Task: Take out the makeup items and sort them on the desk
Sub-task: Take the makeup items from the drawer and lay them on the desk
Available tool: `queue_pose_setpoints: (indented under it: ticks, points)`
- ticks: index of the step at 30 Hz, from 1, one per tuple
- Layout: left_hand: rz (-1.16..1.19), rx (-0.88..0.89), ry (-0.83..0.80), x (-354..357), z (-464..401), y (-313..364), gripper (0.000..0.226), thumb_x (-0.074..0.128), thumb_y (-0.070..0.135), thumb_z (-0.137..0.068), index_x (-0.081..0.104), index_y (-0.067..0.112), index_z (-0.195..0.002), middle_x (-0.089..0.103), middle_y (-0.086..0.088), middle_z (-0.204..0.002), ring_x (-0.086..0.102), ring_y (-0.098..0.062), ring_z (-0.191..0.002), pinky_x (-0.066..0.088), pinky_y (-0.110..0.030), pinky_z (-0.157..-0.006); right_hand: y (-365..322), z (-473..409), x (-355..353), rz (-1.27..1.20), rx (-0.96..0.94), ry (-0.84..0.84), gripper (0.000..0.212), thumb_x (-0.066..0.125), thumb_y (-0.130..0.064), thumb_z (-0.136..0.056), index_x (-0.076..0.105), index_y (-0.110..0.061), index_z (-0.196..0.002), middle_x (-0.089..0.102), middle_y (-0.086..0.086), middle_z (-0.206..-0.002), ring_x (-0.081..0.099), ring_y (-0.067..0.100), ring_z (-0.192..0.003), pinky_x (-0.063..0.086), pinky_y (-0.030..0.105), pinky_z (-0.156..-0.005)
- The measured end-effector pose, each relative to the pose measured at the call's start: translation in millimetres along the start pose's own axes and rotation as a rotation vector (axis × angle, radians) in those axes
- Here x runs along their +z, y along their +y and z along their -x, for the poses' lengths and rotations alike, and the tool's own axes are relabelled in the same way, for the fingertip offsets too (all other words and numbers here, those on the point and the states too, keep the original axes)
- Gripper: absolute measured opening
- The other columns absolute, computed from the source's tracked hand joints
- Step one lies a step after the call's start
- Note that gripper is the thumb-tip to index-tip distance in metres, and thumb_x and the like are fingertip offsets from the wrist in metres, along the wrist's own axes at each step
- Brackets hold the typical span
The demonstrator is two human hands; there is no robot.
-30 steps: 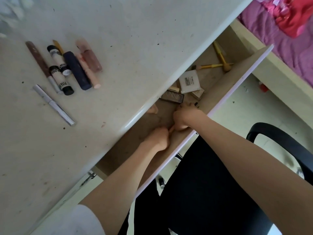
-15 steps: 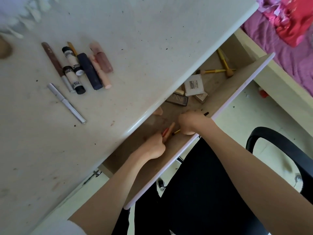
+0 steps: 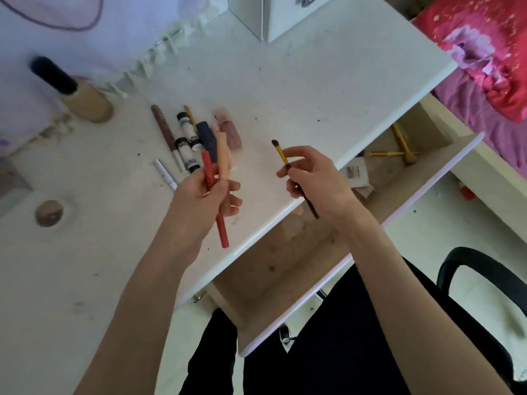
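Red pencil and peach stick, half a second ago down in the drawer, now sit gripped in the left hand over the desk. Right hand pinches a yellow-ferruled brush. Judgement: extraction done, next placing beside the sorted row; compacts and brushes remain in the drawer.

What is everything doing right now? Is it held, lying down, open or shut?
Left hand: holds red pencil and peach pencil.
Right hand: holds brush.
Drawer: open, yellow brushes lying inside.
Tubes: lying on desk.
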State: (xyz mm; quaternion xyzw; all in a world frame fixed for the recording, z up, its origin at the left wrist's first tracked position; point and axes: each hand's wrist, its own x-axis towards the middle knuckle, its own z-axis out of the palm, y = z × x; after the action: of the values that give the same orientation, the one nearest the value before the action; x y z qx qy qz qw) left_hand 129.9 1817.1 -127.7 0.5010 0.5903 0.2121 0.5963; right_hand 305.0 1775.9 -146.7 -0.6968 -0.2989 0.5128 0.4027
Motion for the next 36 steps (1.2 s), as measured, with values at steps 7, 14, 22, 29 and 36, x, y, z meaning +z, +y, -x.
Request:
queue_pose_setpoints:
  ticks: [7, 14, 22, 29, 36]
  points:
    - [-0.03, -0.156, 0.468, -64.0, -31.7, -27.6, 0.032, 0.05, 0.003, -0.091, 0.045, 0.001, -0.123, 0.056, -0.007, -0.094, 0.059, -0.01, -0.063, 0.054, -0.029, -0.07, -20.2, -47.6, 47.9, 0.218, -0.019, 0.116, 0.045, 0.044, -0.002, -0.089, 0.044, -0.013, -0.132, 0.057, 0.005, -0.113, 0.054, 0.019, -0.096, 0.048, 0.033, -0.087]
    - [-0.076, -0.105, 0.367, -54.2, -32.8, -31.5, 0.028, 0.058, 0.018, -0.089, 0.054, 0.01, -0.115, 0.063, -0.001, -0.104, 0.06, -0.012, -0.09, 0.048, -0.032, -0.087, -13.1, -39.7, 62.2, 0.255, -0.115, 0.158, 0.044, 0.04, -0.003, -0.091, 0.046, -0.012, -0.133, 0.052, 0.004, -0.131, 0.049, 0.015, -0.118, 0.038, 0.021, -0.095]
    - [-0.131, -0.099, 0.342, -47.4, -11.5, -31.0, 0.035, 0.045, 0.013, -0.093, 0.045, 0.013, -0.128, 0.051, -0.01, -0.131, 0.05, -0.028, -0.119, 0.042, -0.036, -0.095, 14.4, -15.8, 64.1, 0.517, -0.329, 0.124, 0.044, 0.041, -0.011, -0.097, 0.035, -0.01, -0.141, 0.042, 0.004, -0.143, 0.038, 0.016, -0.129, 0.014, -0.002, -0.092]
    - [-0.378, 0.05, 0.317, -24.9, 24.0, -53.6, 0.054, 0.047, 0.01, -0.094, 0.024, 0.016, -0.143, 0.033, -0.006, -0.143, 0.039, -0.011, -0.124, 0.031, -0.019, -0.092, 54.6, 14.1, 40.6, 0.898, -0.389, 0.146, 0.047, 0.04, -0.02, -0.099, 0.031, -0.008, -0.144, 0.022, 0.009, -0.154, 0.012, 0.02, -0.144, 0.003, 0.036, -0.119]
    - [-0.77, 0.375, 0.108, 33.0, 72.4, -82.6, 0.048, 0.057, 0.004, -0.084, 0.044, 0.009, -0.13, 0.045, -0.014, -0.133, 0.043, -0.029, -0.124, 0.042, -0.045, -0.099, 98.4, 58.5, -4.6, 0.942, -0.272, 0.193, 0.047, 0.048, -0.016, -0.095, 0.038, -0.012, -0.141, 0.024, 0.01, -0.153, 0.016, 0.024, -0.143, 0.007, 0.048, -0.117]
